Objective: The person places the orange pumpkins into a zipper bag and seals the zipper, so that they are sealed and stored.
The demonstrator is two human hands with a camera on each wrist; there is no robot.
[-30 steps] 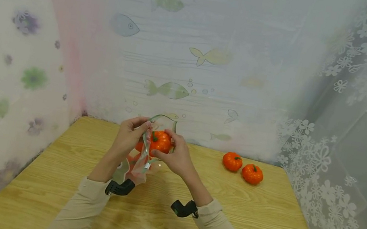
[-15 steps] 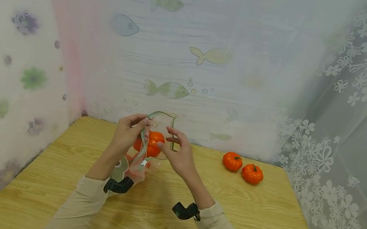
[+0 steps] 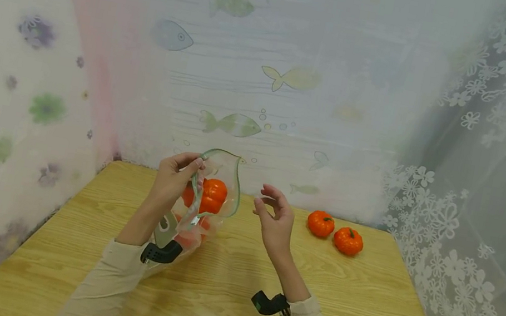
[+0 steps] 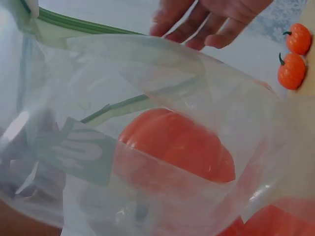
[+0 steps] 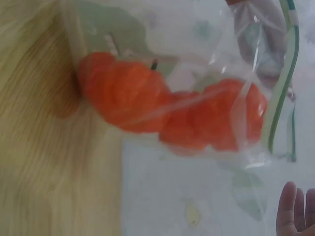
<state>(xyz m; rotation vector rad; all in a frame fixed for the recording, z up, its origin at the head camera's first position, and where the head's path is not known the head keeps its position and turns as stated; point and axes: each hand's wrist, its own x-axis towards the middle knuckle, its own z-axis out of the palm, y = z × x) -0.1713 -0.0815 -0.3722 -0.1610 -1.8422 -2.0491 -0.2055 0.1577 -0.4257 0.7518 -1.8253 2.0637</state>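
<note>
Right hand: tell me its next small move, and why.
Probably reach for the nearer loose pumpkin on the table: the right hand holds nothing, and the left hand grips the bag, mouth open, with other pumpkins inside.

Got pumpkins point(image 3: 214, 196) inside the bag point(image 3: 228, 207), with the left hand point(image 3: 170, 181) at its mouth. Then got the right hand point(image 3: 277, 223) between that and 2 loose pumpkins point(image 3: 348, 241), over right on the table point(image 3: 349, 305), with the wall point(image 3: 357, 114) behind.
</note>
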